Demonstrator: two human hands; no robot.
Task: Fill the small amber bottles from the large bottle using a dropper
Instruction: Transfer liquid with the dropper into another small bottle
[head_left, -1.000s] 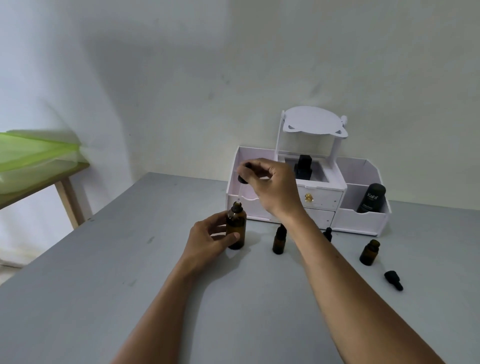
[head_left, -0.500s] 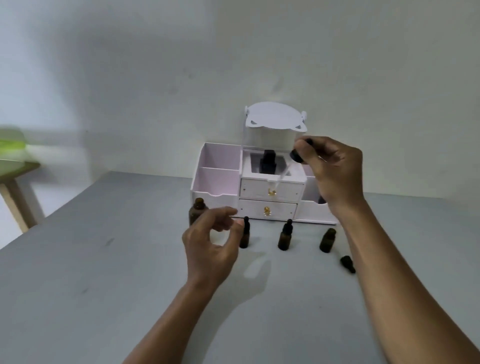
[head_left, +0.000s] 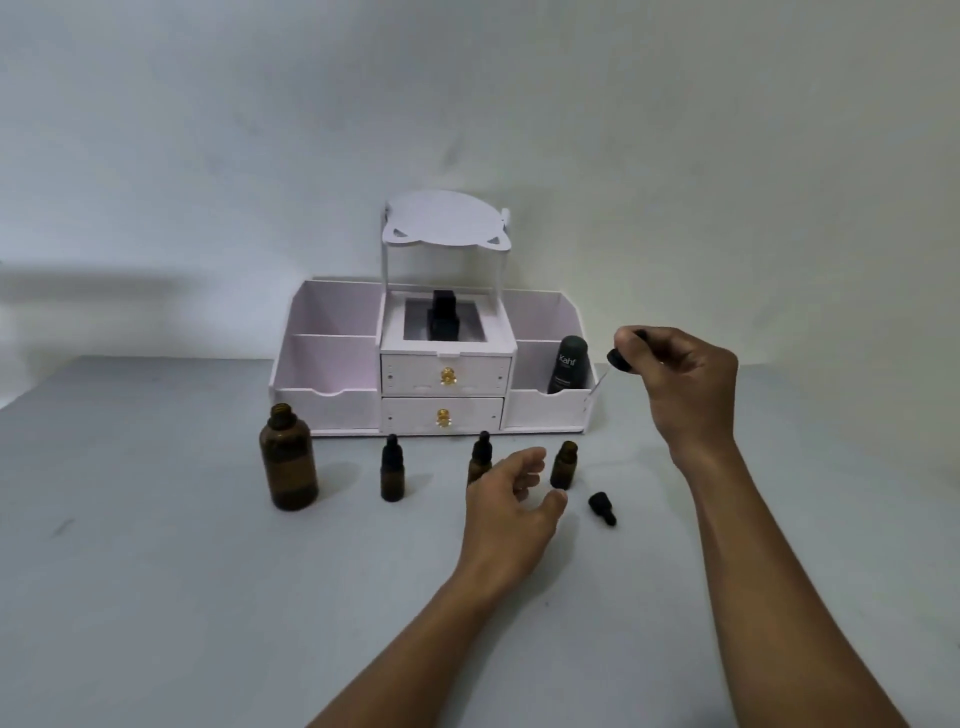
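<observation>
Dropper (head_left: 620, 359) pinched by black bulb between thumb and fingertips of right hand (head_left: 685, 387), held above table (head_left: 156, 597); glass tip faint, slanting down-left. Uncapped small amber bottle (head_left: 563, 465) upright just beyond left hand (head_left: 511, 501). Left hand empty, fingers loosely curved, thumb and fingers spread toward that bottle; contact unclear. Loose dropper cap (head_left: 602, 508) lying just right of left thumb. Capped small bottle (head_left: 480, 454) partly behind left fingers, second capped bottle (head_left: 392, 470) further left. Large amber bottle (head_left: 288, 462), open-necked, well left of left hand

We look forward and down from head height, close across the flat grey tabletop (head_left: 156, 597) toward the white two-drawer organiser (head_left: 332, 410).
</observation>
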